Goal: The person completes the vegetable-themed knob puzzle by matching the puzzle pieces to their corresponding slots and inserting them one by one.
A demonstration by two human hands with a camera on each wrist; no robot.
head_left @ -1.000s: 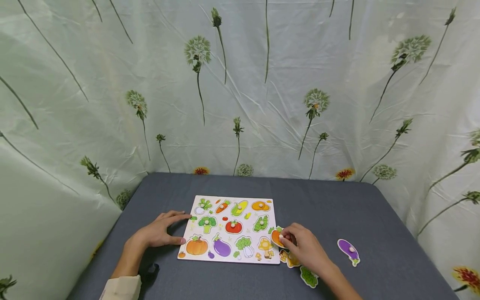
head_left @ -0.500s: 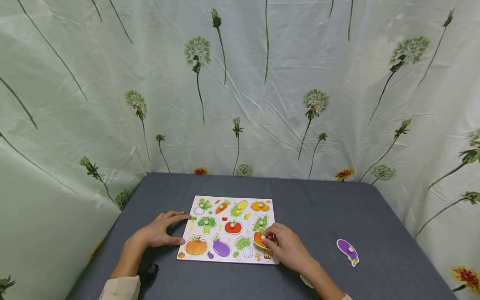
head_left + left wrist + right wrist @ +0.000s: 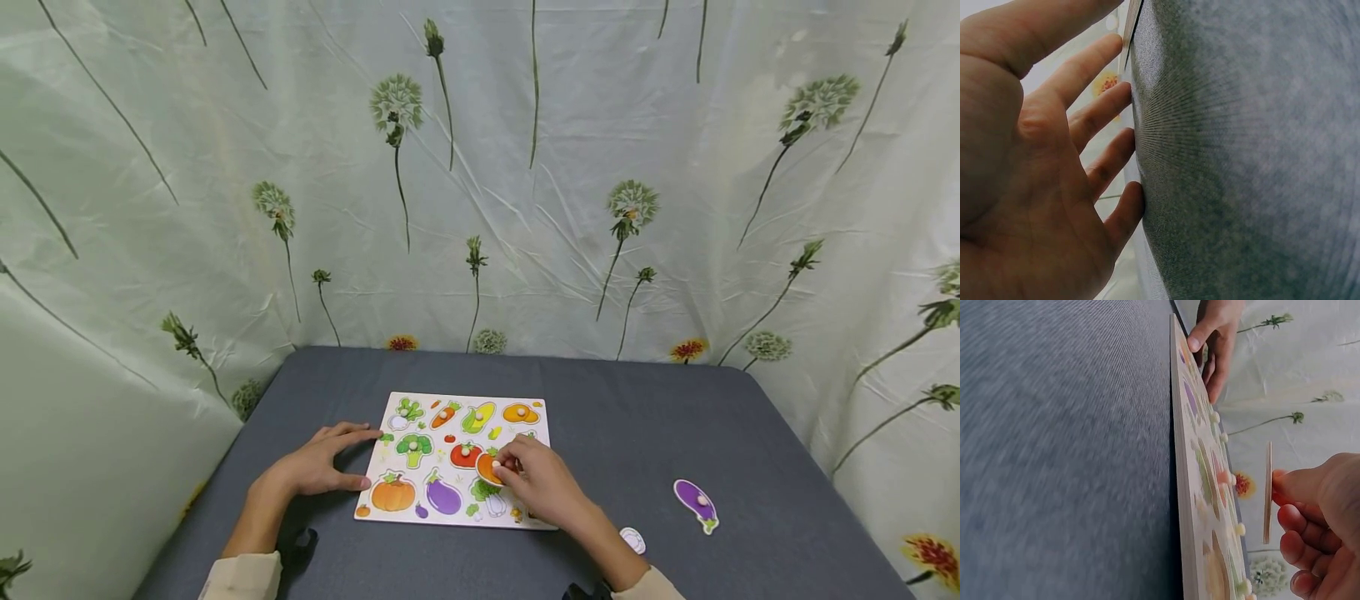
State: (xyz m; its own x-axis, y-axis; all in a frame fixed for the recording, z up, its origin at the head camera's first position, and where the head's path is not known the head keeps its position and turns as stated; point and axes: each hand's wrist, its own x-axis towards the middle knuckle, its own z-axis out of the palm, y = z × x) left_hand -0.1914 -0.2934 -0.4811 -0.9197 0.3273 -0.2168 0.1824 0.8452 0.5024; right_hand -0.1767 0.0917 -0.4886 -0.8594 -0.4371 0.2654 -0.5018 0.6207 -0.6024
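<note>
"Pinching the orange piece between thumb and curled fingers, that's the right hand at work!"

"Where's the board, then?"

"Beneath the pinch, a clear gap between them in the right-wrist view; the head view puts the tomato just left of the grip."

"And the left hand?"

"Fingers straight and spread, thumb and forefinger touching the board's edge, left of the pinch. Purple eggplant piece on the table, well right of the grip!"

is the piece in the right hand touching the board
No, the right wrist view shows the right hand holding the piece clear of the board.
</note>
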